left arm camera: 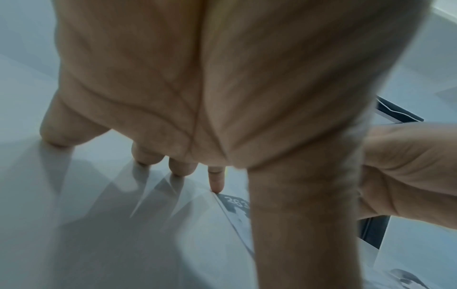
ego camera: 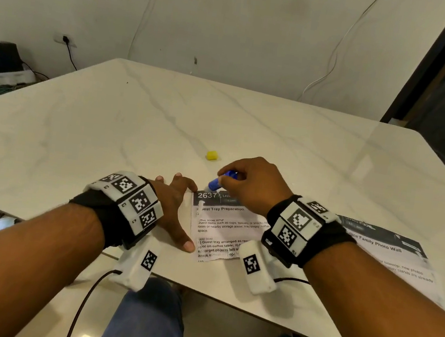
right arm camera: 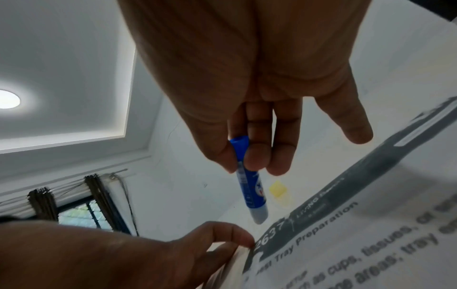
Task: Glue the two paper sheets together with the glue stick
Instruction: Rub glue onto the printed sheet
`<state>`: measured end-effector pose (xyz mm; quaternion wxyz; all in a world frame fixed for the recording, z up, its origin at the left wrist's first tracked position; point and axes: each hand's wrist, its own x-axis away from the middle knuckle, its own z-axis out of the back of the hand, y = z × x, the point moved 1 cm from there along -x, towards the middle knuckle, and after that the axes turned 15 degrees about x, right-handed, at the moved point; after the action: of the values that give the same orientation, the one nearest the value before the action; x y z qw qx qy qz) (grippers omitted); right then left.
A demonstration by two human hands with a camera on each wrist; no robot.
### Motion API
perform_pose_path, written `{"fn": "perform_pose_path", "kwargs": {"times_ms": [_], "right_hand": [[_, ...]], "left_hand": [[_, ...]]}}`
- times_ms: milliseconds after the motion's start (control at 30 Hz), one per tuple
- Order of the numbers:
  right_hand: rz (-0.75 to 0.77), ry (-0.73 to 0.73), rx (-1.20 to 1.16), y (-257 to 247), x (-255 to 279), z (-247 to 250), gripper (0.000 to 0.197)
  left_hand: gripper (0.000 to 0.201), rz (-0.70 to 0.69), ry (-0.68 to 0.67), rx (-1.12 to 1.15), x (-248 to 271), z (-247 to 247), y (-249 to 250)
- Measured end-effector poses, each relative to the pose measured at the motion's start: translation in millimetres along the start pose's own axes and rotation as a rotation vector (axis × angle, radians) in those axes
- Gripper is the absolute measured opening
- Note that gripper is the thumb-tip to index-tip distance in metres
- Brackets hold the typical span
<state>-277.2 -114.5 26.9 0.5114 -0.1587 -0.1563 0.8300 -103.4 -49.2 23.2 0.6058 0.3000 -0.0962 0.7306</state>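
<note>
Head view, left to right: the left hand (ego camera: 174,204) lies spread on the table (ego camera: 107,130), fingers straight, its forefinger and thumb touching the left edge of the near sheet (ego camera: 221,230). Beyond it lies a yellow cap (ego camera: 212,155). The right hand (ego camera: 252,189) pinches the blue glue stick (ego camera: 218,182) between thumb and fingers, tip tilted down just above the sheet's top-left corner. A second sheet (ego camera: 391,250) lies farther right, partly under the right wrist.
</note>
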Motion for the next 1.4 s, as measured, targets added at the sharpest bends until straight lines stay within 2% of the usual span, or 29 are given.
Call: {"fn": "perform_pose_path", "kwargs": {"times_ms": [133, 467, 633, 767, 1133, 1267, 1400], "right_hand": [[0.033, -0.057, 0.107, 1.0, -1.1, -0.1, 0.021], [-0.124, -0.035, 0.251, 61.0, 0.4, 43.7, 0.017], [-0.042, -0.037, 0.119, 39.8, 0.4, 34.5, 0.015], [0.03, -0.062, 0.143, 31.2, -0.1, 17.7, 0.02], [-0.163, -0.028, 0.278, 92.8, 6.7, 58.6, 0.014], [-0.163, 0.021, 0.312, 98.0, 7.5, 62.3, 0.015], [-0.107, 0.017, 0.194, 85.2, 13.9, 55.1, 0.017]], "left_hand": [[0.121, -0.003, -0.002, -0.002, -0.8, -0.6, -1.2], [0.128, -0.022, 0.013, 0.004, -5.4, -2.0, -3.7], [0.128, -0.003, 0.01, 0.014, -5.1, -3.2, -3.0], [0.127, 0.007, 0.003, 0.022, -5.0, -3.6, -2.7], [0.126, -0.007, -0.006, 0.031, -9.6, -3.4, -5.7], [0.127, -0.004, -0.008, 0.029, -9.0, -3.5, -5.7], [0.131, 0.002, 0.001, 0.024, -8.8, -3.8, -5.2]]}}
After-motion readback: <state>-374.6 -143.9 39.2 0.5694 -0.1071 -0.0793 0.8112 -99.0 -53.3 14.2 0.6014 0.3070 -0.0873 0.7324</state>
